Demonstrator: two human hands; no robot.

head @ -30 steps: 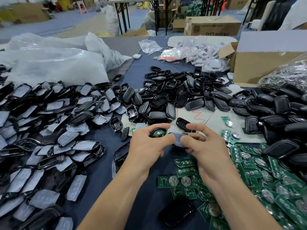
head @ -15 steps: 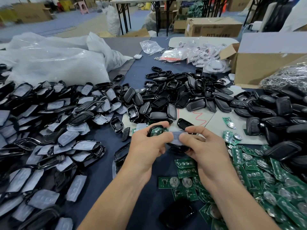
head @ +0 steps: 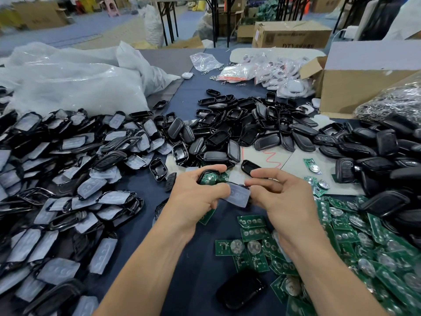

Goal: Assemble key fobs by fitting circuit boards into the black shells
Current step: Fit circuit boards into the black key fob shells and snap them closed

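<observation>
Black plastic shell [head: 205, 172] holding green circuit board [head: 208, 178], gripped in left hand [head: 193, 198]; fingers of right hand [head: 282, 197] pinch translucent rubber pad [head: 238, 194]. Brown cardboard box [head: 291, 35] reads "DTY".

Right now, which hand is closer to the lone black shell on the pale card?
Right. The right hand has its forefinger just short of the lone black shell; the left hand, gripping a board-filled shell, sits farther to its left.
</observation>
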